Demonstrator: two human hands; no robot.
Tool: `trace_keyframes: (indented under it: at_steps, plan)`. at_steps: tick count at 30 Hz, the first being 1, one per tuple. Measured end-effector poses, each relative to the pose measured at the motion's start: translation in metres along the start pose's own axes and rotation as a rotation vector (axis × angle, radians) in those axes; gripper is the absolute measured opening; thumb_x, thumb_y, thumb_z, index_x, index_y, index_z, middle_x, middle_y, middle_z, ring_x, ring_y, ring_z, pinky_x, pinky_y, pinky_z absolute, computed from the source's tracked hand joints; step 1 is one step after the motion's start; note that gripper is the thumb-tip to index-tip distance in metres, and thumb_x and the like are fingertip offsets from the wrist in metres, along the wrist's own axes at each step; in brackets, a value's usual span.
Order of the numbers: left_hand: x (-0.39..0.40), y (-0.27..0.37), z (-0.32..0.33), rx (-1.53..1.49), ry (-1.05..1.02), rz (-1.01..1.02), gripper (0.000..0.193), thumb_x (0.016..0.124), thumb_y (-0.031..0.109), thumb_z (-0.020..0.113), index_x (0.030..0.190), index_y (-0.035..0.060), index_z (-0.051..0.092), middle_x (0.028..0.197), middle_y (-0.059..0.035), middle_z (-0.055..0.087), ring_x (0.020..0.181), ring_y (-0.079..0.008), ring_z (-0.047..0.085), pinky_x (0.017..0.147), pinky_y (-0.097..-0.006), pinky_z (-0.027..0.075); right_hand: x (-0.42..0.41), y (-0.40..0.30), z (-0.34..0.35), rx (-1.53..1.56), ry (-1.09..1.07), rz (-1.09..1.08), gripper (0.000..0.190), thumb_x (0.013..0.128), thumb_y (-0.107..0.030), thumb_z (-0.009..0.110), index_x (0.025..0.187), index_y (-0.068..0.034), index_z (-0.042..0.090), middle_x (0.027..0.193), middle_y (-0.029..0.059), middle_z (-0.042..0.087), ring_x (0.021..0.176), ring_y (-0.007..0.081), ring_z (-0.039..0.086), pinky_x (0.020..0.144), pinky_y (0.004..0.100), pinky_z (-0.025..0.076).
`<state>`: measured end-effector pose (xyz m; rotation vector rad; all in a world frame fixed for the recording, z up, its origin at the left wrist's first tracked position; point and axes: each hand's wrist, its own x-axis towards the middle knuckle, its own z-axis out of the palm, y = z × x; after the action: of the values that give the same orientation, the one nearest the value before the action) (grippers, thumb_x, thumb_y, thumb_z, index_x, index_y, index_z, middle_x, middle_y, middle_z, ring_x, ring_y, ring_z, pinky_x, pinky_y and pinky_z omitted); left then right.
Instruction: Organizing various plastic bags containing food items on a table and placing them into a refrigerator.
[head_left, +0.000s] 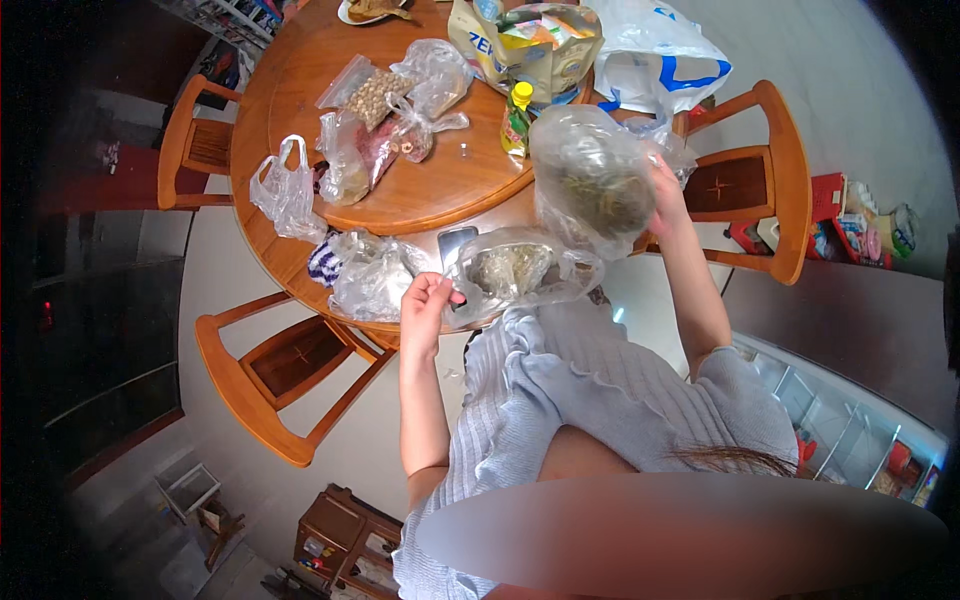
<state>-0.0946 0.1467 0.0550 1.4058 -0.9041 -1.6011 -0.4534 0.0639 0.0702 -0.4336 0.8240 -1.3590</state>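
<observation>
My right hand (666, 196) grips the side of a large clear plastic bag (596, 184) with dark greenish dried stuff in it, raised near the table's right edge. My left hand (431, 304) pinches the left edge of another clear plastic bag (517, 270), which holds pale yellowish-green dried stuff and lies at the near edge of the round wooden table. Left of that hand lies a crumpled clear plastic bag (371, 281) beside a purple-and-white striped cloth item (324, 262). Behind the left hand, a smartphone (456, 244) lies partly under the bag.
On the round wooden table (420, 195) are a zip bag of round beige pieces (375, 97), knotted bags, a yellow-capped bottle (517, 120), a large open pouch (525, 52) and a white plastic bag (652, 60). Wooden chairs (300, 360) stand around it.
</observation>
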Motion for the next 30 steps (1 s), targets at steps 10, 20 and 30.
trace_keyframes:
  at_steps: [10,20,30]
  plan:
    - [0.000,0.017,0.016,-0.602,-0.133,0.020,0.046,0.079,0.000,0.052,0.123,0.0070,0.037,0.118,-0.0181,0.049,0.077,-0.0230,0.060,0.064,-0.0263,0.050,-0.021,0.011,0.054,0.047,-0.096,0.060,0.033,0.092,-0.021,0.044,0.118,-0.001,0.046,0.111,0.0085,0.054,0.097,0.0162,0.055,0.085,0.0295,0.046]
    - [-0.008,0.025,0.020,-0.317,-0.055,0.063,0.048,0.081,0.009,0.055,0.124,0.0044,0.035,0.119,-0.0169,0.046,0.095,-0.0257,0.055,0.076,-0.0322,0.048,0.004,0.034,0.044,-0.325,-0.222,0.082,0.037,0.090,-0.024,0.050,0.119,-0.001,0.044,0.109,0.0065,0.054,0.096,0.0122,0.054,0.084,0.0260,0.045]
    - [-0.002,0.043,0.050,-0.925,-0.288,0.235,0.075,0.069,0.038,0.072,0.126,0.0043,0.037,0.117,-0.0099,0.051,0.107,-0.0241,0.052,0.094,-0.0420,0.042,-0.028,0.019,0.149,-0.700,-1.050,-0.488,0.025,0.079,-0.006,0.056,0.100,-0.008,0.044,0.116,0.0131,0.048,0.108,0.0219,0.047,0.092,0.0351,0.036]
